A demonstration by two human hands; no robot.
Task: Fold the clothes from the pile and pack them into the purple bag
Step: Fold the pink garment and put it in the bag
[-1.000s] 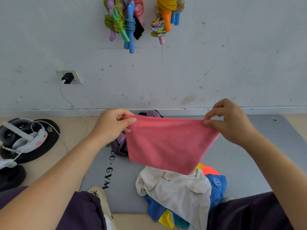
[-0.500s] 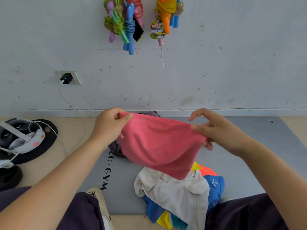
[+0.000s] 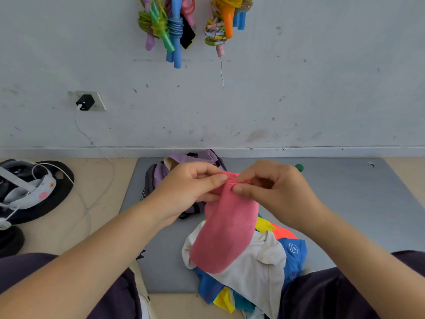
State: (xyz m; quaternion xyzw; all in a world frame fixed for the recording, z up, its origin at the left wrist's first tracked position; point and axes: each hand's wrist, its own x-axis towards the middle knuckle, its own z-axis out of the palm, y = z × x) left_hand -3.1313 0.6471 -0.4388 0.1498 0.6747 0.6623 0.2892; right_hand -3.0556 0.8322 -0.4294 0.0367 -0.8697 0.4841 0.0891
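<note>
Pink cloth (image 3: 226,229) — pinched at its top edge by left hand (image 3: 188,187) and right hand (image 3: 273,189), fingertips meeting so both upper corners sit together and the doubled fabric hangs free above the pile (image 3: 250,268), apparently letting its own weight square the fold. Purple bag (image 3: 165,178) — lying open on the grey mat (image 3: 345,203) just beyond the hands, near the wall, likely placed within reach for packing. Pile holds white, blue, yellow and orange garments, not yet folded.
</note>
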